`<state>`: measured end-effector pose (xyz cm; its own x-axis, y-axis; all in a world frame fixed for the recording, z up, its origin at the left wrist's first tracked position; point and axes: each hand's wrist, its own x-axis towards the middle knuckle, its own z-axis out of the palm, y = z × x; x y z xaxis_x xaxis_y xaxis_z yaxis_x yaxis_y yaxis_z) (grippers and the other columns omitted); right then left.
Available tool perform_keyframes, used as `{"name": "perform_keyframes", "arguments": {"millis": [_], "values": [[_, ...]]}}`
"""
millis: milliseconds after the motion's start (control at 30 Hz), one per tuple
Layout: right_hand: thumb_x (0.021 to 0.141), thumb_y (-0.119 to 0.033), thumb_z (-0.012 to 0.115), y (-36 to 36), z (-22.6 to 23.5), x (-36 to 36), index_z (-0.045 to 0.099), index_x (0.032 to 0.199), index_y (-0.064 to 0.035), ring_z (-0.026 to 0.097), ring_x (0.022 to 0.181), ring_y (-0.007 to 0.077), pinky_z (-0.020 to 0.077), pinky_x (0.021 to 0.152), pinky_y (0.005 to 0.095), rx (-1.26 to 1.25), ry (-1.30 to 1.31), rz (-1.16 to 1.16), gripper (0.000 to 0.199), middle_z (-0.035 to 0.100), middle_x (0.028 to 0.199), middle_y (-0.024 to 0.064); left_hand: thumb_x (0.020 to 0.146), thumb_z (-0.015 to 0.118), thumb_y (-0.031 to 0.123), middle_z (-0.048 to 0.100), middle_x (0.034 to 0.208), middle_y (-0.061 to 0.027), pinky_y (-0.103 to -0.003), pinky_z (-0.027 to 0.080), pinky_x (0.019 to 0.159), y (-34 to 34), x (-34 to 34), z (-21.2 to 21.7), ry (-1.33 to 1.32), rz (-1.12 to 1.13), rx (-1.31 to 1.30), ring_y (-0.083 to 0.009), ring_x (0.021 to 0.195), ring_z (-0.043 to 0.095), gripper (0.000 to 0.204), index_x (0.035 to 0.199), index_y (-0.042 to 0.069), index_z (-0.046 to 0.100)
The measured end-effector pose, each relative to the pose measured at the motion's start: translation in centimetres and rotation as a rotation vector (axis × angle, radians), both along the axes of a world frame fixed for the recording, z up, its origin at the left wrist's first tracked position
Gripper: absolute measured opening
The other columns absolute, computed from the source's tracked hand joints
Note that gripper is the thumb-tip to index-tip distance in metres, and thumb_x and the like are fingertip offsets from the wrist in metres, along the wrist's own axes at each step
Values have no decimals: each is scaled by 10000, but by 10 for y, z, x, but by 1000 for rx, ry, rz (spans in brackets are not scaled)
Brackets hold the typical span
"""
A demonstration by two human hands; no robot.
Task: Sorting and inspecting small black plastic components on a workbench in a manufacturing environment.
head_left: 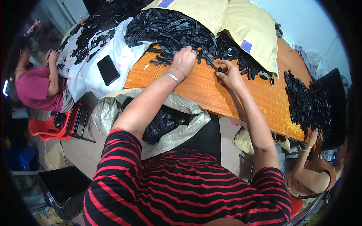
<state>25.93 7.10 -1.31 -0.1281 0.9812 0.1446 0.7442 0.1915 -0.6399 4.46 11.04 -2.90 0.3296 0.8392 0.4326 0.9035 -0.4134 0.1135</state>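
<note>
A large heap of slim black plastic pieces lies on the wooden table in front of me. My left hand, with a bracelet at its wrist, is at the near edge of this heap, its fingers curled down; whatever they hold is hidden. To its right, my right hand has a small dark piece between thumb and fingers, just above the tabletop. Under my left forearm, an open woven sack at the table's edge contains more black pieces.
Pale yellow sacks rest over the heap's far side. A phone lies on white sheeting at left. Beside a smaller pile, a person works at right; another person sits at left near a red chair.
</note>
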Motion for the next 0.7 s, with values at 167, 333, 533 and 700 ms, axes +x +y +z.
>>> {"name": "perform_keyframes", "arguments": {"millis": [167, 333, 533, 700], "values": [[860, -36, 673, -34, 2, -4, 624, 1107, 36, 558, 565, 69, 429, 492, 219, -196, 414, 77, 262, 512, 711, -12, 772, 689, 104, 577, 927, -139, -396, 526, 757, 0, -1, 2, -37, -24, 17, -315, 900, 607, 96, 813, 32, 640], [768, -109, 738, -58, -4, 7, 678, 973, -6, 651, 676, 286, 514, 629, 372, 208, -200, 83, 237, 661, 800, 139, 778, 686, 149, 667, 834, -168, -409, 516, 757, -27, -9, 20, -180, 56, -433, -332, 811, 650, 92, 790, 60, 706], [738, -73, 715, -70, 7, 5, 671, 940, -10, 623, 847, 380, 498, 755, 438, 109, -395, 84, 217, 627, 925, 190, 738, 742, 192, 663, 897, -163, -407, 509, 784, -42, -20, 19, -225, -54, -331, -325, 878, 639, 189, 829, 32, 701], [743, -75, 716, -70, 13, 2, 652, 916, 19, 600, 859, 410, 489, 775, 443, 74, -457, 104, 207, 619, 910, 219, 701, 753, 116, 624, 912, -136, -398, 515, 748, -43, -21, 3, 4, -185, -97, -331, 860, 622, 168, 807, 27, 658]]}}
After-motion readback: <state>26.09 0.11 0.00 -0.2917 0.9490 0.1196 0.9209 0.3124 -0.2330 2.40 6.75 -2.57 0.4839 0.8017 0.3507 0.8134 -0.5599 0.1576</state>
